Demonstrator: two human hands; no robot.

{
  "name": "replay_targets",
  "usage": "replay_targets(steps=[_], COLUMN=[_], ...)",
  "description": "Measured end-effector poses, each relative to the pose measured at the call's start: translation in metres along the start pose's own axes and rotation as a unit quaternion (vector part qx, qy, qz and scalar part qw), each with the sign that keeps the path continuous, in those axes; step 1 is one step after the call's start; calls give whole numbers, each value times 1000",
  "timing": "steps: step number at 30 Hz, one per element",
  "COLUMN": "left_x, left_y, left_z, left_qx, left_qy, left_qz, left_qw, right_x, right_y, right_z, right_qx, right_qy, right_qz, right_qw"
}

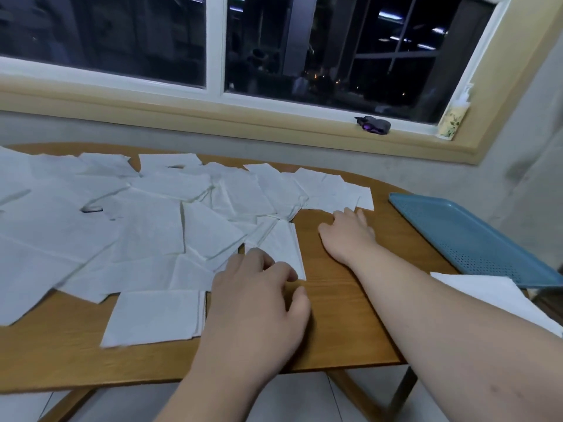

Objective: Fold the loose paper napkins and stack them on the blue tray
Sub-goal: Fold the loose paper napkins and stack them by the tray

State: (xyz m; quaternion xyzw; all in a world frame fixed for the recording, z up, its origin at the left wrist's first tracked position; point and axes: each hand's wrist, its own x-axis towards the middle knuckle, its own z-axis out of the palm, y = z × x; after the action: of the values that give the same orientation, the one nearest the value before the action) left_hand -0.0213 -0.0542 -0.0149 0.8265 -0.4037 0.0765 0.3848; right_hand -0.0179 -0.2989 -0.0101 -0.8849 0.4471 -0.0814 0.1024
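Observation:
Several loose white paper napkins [146, 220] lie spread and overlapping over the left and middle of the wooden table [341, 324]. One folded napkin [155, 316] lies near the front edge. The blue perforated tray [469, 239] sits at the table's right end with nothing on it. My left hand [259, 303] rests on the table with fingers loosely curled, its fingertips on the corner of a narrow folded napkin [286, 248]. My right hand [348, 231] lies flat on bare wood, its fingertips at the edge of the far napkins [332, 190].
Another white napkin [487, 293] lies at the right beside the tray's near end, partly under my right forearm. A window with a sill runs behind the table; a small dark object [373, 124] sits on the sill. Tiled floor shows below the table's front edge.

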Motion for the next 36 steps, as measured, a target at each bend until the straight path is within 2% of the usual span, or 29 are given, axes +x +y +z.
replay_targets(steps=[4,12,22,28,30,36], left_x=[-4,-4,-7,-10,-10,-12], left_y=[0,0,1,0,0,1], left_z=[-2,-2,-5,-6,-4,-1], left_qx=[2,3,16,25,35,70], left_qy=[-6,-7,-17,-44,-57,-81], left_qz=[9,15,31,75,96,147], left_qw=[1000,1000,999,996,993,983], right_x=[8,-29,-146,-209,-209,-189], right_y=[-2,6,27,23,26,37], right_z=[-2,-8,-21,-23,-23,-17], right_qx=[-8,-16,1,-46,-31,64], right_qy=[-16,18,8,-7,-4,74], right_qz=[25,11,-29,-52,-64,-103], right_qw=[1000,1000,1000,998,997,990])
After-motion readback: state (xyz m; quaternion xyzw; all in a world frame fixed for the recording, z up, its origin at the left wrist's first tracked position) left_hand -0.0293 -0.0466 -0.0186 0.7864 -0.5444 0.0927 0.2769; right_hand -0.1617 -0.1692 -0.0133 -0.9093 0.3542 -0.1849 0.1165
